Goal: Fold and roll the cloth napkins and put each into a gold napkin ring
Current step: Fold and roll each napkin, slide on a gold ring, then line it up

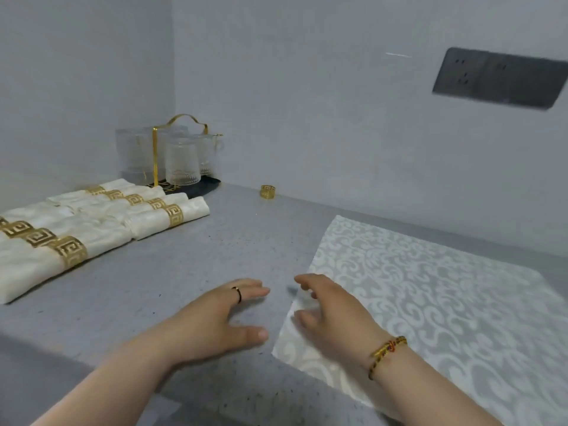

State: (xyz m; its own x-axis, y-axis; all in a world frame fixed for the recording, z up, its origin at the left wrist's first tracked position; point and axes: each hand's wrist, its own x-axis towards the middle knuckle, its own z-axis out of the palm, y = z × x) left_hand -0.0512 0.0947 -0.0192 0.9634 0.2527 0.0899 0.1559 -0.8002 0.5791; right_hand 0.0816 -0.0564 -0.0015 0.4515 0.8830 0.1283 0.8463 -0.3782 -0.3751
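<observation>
Flat napkin (430,302) spread on the right of the counter (199,250), both hands at its left edge.
Rolled napkins (92,229) in gold rings fill the counter's left side, with a loose gold napkin ring (267,191) by the back wall and open counter between. Left hand (221,315) is palm down just off the cloth edge, fingers straight and together, thumb spread. Right hand (332,312) is over that edge, fingers loosely bent and blurred; can't tell if they pinch it.

left hand (221,315): thin dark ring (237,295) on one finger | right hand (332,312): gold braided bracelet (388,353) with red threads at wrist | forearms bare
</observation>
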